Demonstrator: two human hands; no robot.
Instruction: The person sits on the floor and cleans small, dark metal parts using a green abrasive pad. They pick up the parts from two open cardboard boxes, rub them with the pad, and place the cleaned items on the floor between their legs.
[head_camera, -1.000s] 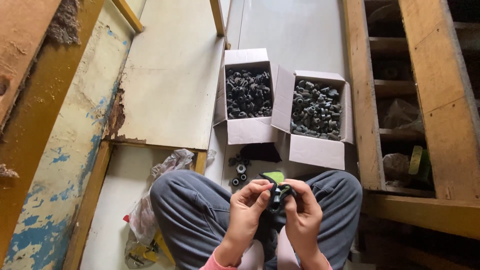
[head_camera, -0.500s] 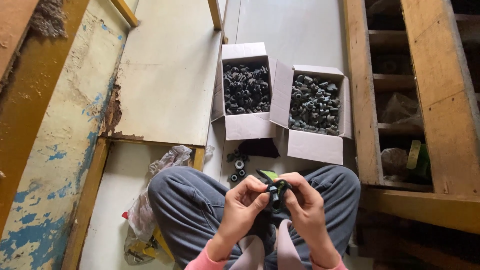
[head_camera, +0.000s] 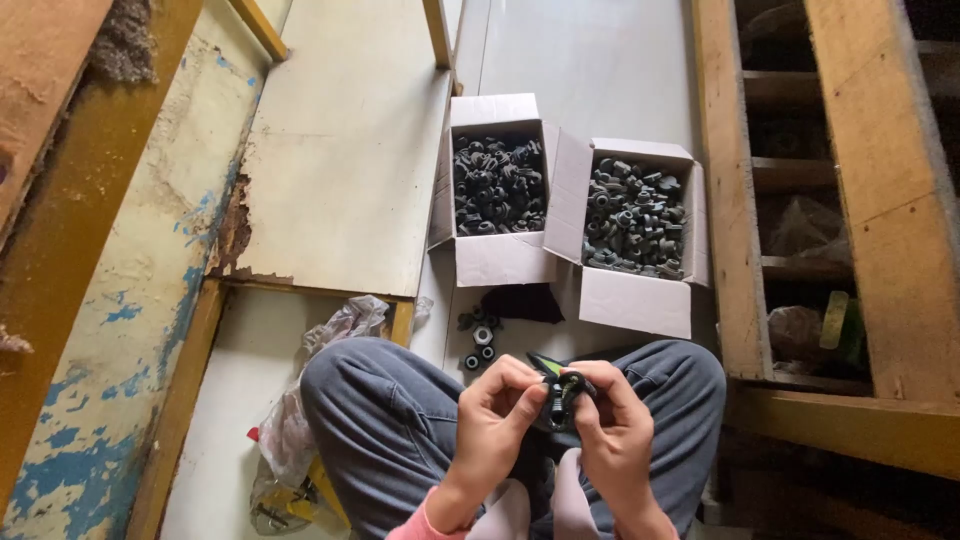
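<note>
I sit cross-legged on the floor in grey trousers. My left hand (head_camera: 497, 415) and my right hand (head_camera: 615, 425) meet over my lap, both pinching one small black rubber part (head_camera: 563, 394) with a green bit showing behind it. Ahead on the floor stand two open white cardboard boxes: the left box (head_camera: 497, 260) holds several black ring-like parts, the right box (head_camera: 636, 300) holds several grey-black parts of a similar kind. A few loose black parts (head_camera: 479, 338) lie on the floor just beyond my knees, beside a dark cloth (head_camera: 520, 303).
A crumpled plastic bag (head_camera: 300, 430) lies by my left knee. A pale board (head_camera: 340, 150) with chipped edges lies to the left, beside a peeling blue and yellow beam (head_camera: 90, 330). Wooden pallet framing (head_camera: 860, 250) runs along the right.
Both hands stay together on the small part and turn it slightly. The view has drifted a little; the boxes and loose parts have not moved.
</note>
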